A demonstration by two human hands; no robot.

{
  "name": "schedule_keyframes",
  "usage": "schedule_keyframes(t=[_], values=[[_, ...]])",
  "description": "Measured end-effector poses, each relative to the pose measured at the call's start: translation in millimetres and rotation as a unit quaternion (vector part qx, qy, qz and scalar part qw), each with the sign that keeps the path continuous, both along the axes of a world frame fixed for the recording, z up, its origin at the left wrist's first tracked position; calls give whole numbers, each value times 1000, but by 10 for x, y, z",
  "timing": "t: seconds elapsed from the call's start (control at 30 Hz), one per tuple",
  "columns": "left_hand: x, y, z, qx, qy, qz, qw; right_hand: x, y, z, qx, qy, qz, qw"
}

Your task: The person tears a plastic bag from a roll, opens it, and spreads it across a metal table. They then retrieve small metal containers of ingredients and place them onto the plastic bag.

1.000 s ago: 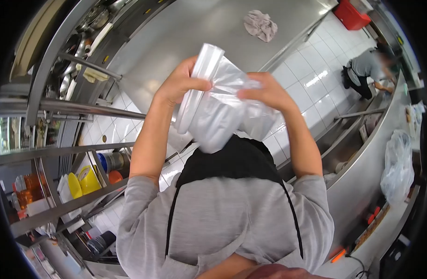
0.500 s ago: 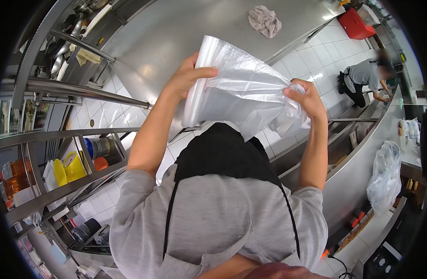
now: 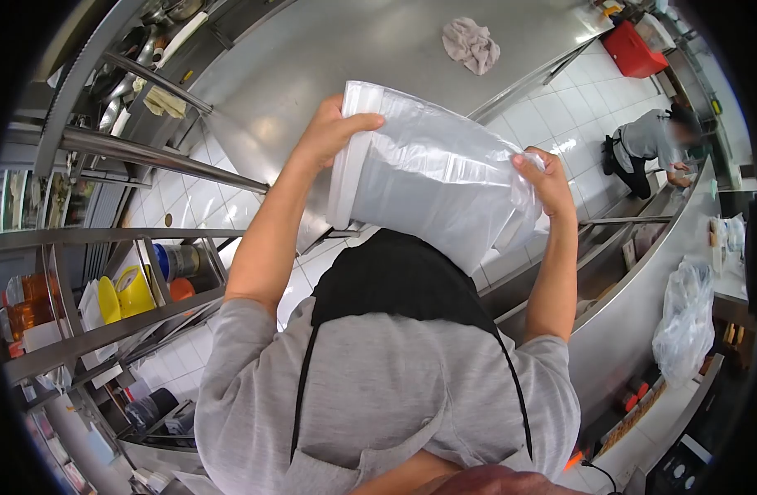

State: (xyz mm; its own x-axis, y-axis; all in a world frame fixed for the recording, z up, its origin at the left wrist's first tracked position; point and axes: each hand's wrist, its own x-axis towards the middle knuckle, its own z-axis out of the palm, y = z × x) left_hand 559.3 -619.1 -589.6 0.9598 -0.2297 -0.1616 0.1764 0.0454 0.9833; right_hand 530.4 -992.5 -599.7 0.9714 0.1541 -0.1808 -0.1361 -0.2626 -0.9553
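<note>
A roll of clear plastic bags [image 3: 352, 173] is held upright, slightly tilted, in my left hand [image 3: 333, 132], whose thumb lies over its upper part. From the roll a sheet of clear plastic [image 3: 436, 181] stretches to the right. My right hand [image 3: 547, 181] pinches the gathered far end of that sheet between thumb and fingers. The plastic hangs in front of my black apron [image 3: 386, 276], between both hands. The fingers behind the roll and behind the plastic are partly hidden.
Beyond my hands is a steel table [image 3: 312, 58] with a crumpled cloth [image 3: 471, 45]. A co-worker [image 3: 650, 140] bends at the right, near a red container [image 3: 634, 49]. A clear bag [image 3: 683, 322] lies on the right counter. Steel rails and shelves [image 3: 89, 330] stand left.
Over the last second my right hand has moved right, drawing the plastic out from the roll. Since the middle frame the sheet has spread wider and flatter, with both hands still holding on.
</note>
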Motion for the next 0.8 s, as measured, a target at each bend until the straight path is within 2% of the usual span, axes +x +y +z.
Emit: schedule_keyframes(t=[0.07,0.1,0.17,0.2,0.27,0.3,0.33,0.37,0.4,0.43,0.5,0.53,0.57,0.6,0.63,0.67,0.7,0.73,0.77,0.8], values=[[41,-84,-59,-30,-33,46,998,-5,192,95,-34,-4,-6,999],[52,-149,-90,-44,-48,69,995,-31,384,200,-50,-45,10,998],[72,-321,-131,37,-127,95,987,-99,784,166,-58,-160,49,984],[88,-365,-131,77,-167,108,977,-119,806,47,-79,-189,21,979],[389,-120,-62,-62,-119,302,944,-156,904,-442,-114,-248,-35,961],[454,57,-25,-130,-89,392,906,-184,609,-881,-208,-187,-109,954],[476,244,62,-130,-125,402,898,-89,97,-1292,-301,-134,-179,927],[538,466,192,-133,-168,416,884,-170,-247,-1479,-371,-11,-148,917],[533,616,259,-130,-202,431,870,-304,-463,-1549,-369,43,-143,917],[462,649,254,-130,-179,423,879,-465,-587,-1786,-404,-123,-181,888],[419,577,283,-132,-139,399,897,-505,-610,-1655,-421,-5,-105,901],[359,498,252,-176,-97,379,903,-466,-569,-1575,-431,23,-33,902],[278,400,209,-165,-61,360,916,-433,-468,-1457,-439,49,37,896],[229,340,52,-270,6,340,901,-421,-49,-1083,-478,13,66,876],[196,265,-134,-368,75,304,876,-405,98,-1050,-415,-15,74,907],[153,185,-206,-349,96,314,878,-356,308,-975,-319,-48,102,941],[81,71,-237,-330,120,326,878,-329,589,-772,-213,1,129,969],[-14,-120,-121,-336,125,364,860,-313,840,-560,-205,-13,181,962],[-50,-246,-178,-339,106,378,855,-318,1052,-775,-87,-136,190,968],[-60,-315,-210,-342,84,389,852,-306,1223,-603,-107,-131,229,959]])
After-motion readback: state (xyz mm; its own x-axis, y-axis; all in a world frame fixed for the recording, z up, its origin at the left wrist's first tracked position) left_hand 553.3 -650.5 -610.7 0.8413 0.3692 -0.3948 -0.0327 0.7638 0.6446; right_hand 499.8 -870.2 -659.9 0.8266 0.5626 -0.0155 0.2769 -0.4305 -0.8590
